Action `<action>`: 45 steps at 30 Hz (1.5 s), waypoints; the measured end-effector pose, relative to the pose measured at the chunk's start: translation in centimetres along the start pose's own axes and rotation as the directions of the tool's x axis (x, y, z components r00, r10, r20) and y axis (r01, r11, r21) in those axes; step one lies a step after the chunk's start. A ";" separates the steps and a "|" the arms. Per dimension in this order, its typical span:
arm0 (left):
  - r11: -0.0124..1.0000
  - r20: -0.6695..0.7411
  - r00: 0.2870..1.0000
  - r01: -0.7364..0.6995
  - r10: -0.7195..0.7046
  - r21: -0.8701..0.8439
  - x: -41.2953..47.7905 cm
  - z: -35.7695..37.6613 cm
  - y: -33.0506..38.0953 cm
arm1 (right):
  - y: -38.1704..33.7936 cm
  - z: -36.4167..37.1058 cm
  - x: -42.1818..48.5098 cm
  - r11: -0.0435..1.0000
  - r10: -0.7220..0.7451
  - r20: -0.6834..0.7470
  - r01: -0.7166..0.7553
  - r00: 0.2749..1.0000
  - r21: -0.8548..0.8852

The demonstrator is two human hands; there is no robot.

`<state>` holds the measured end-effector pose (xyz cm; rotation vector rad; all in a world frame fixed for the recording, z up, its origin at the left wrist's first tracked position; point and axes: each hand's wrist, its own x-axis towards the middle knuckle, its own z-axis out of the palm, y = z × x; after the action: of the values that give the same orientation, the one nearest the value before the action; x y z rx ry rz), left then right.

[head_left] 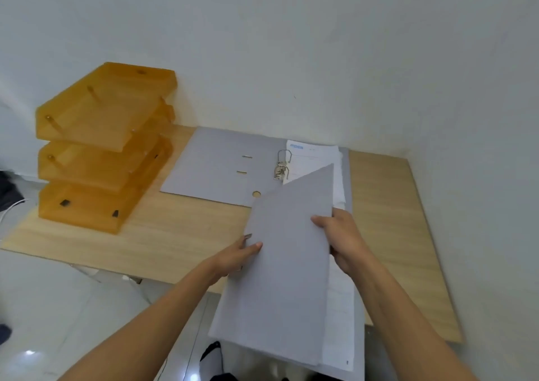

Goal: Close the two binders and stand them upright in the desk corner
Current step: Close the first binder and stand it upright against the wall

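Two grey lever-arch binders are on the wooden desk. The far binder lies open flat near the wall, its metal ring mechanism up and white papers on its right half. The near binder hangs over the desk's front edge, its front cover raised and partly folded over the white pages. My left hand grips the cover's left edge. On the cover's right edge is my right hand, thumb on top.
An orange translucent three-tier paper tray stands at the desk's back left. White walls meet at the back right corner, where bare desk shows. The floor and a foot in a sock appear below the desk edge.
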<state>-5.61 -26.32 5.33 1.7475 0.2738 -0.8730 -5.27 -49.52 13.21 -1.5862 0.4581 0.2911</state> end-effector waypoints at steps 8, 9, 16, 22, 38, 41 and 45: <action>0.999 -0.120 0.993 0.001 -0.005 -0.033 1.1 4.4 -2.9 | 8.3 -8.7 1.1 0.994 0.108 -0.299 -0.111 0.948 0.006; 1.000 -0.151 0.989 -0.007 0.005 -0.012 1.3 4.9 -2.9 | 9.3 -9.3 1.4 0.992 0.122 -0.308 -0.126 0.944 0.005; 0.998 -0.266 0.964 0.044 -0.030 0.049 2.6 7.4 -3.3 | 15.2 -10.5 3.0 0.964 0.215 -0.361 -0.256 0.907 -0.070; 0.992 -0.325 0.945 0.069 -0.033 0.101 3.2 8.4 -3.7 | 18.0 -10.4 2.3 0.937 0.268 -0.324 -0.324 0.907 -0.133; 0.951 0.116 0.982 0.177 -0.152 -0.254 3.3 7.1 -2.7 | 18.5 -11.1 2.4 0.896 0.265 -0.385 -0.373 0.884 -0.240; 0.969 0.111 0.992 0.092 -0.067 -0.231 3.0 7.7 -0.9 | 17.4 -10.9 2.3 0.910 0.258 -0.389 -0.358 0.885 -0.211; 0.991 0.091 0.990 -0.097 0.105 -0.089 3.4 9.0 3.9 | 13.0 -10.9 2.1 0.963 0.181 -0.381 -0.241 0.907 -0.118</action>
<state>-4.77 -36.67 4.86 1.6226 0.1551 -0.8564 -10.39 -60.83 1.51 -1.7606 0.9222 0.1982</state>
